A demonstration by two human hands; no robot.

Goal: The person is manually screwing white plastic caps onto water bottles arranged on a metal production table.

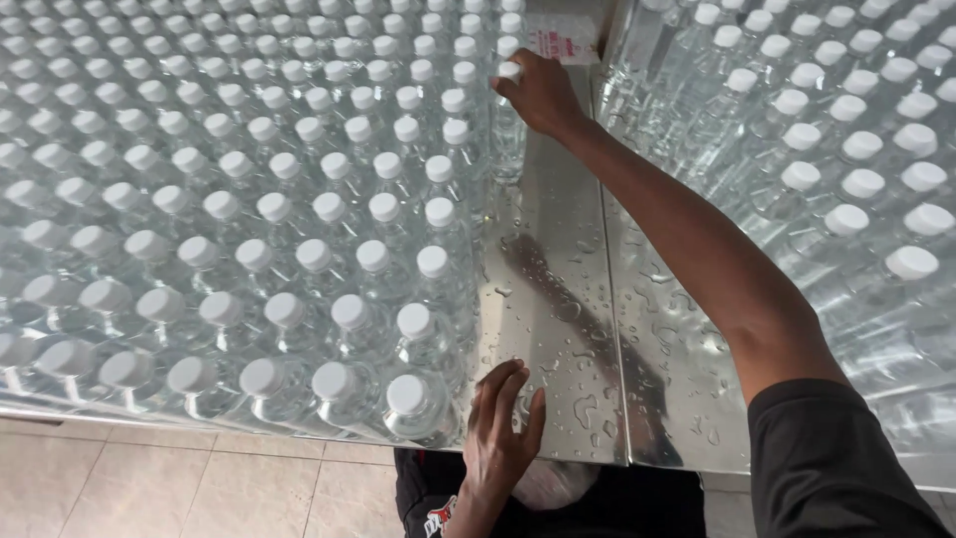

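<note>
Bottle (509, 120) gripped under right hand's (543, 95) fingers (506, 88)

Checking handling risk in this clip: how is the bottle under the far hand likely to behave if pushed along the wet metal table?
The bottle looks tall and narrow, so a push near its white cap might tip it. Water drops on the metal table suggest it would slide easily. It appears full, so probably heavy for its size.
</note>
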